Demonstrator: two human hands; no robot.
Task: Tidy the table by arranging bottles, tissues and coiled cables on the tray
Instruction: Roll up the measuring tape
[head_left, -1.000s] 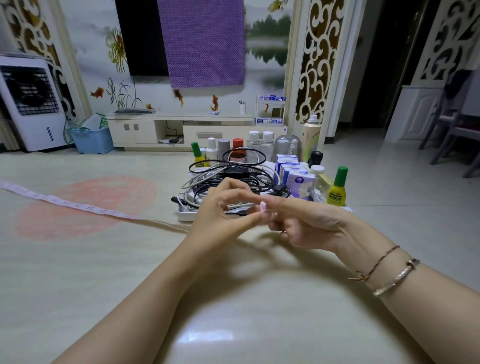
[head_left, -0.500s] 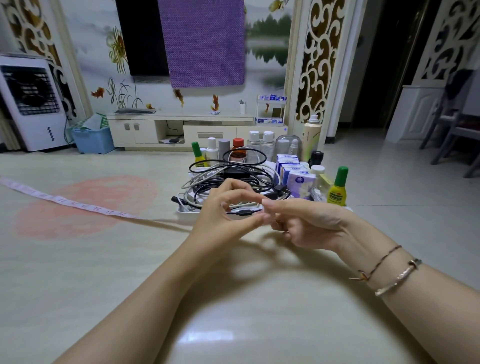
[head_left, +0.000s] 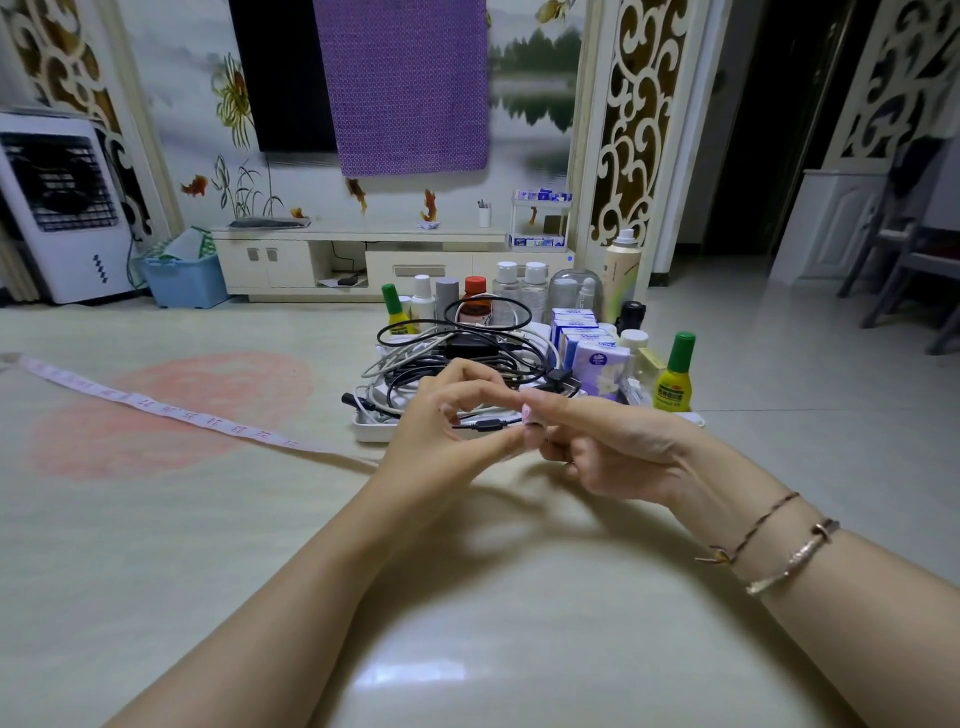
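A white tray (head_left: 371, 431) stands mid-table, holding a pile of coiled black and white cables (head_left: 467, 348), tissue packs (head_left: 600, 364) and a back row of bottles (head_left: 506, 291). A yellow bottle with a green cap (head_left: 674, 379) stands at the tray's right end. Just in front of the tray my left hand (head_left: 441, 431) and my right hand (head_left: 613, 452) meet fingertip to fingertip. Both pinch a small pink piece (head_left: 527, 414), apparently the end of the pink tape measure (head_left: 156, 405) that runs off to the left across the table.
The tape measure lies stretched over the table's left half, across a pink heart pattern (head_left: 166, 410). Beyond the table are a TV cabinet (head_left: 311, 260), a blue bin (head_left: 184, 280), a white air cooler (head_left: 62, 208) and chairs (head_left: 904, 260) at the right.
Both hands stay almost in place before the tray. The fingertips have shifted slightly around the small pink piece; the tape on the table lies as before.
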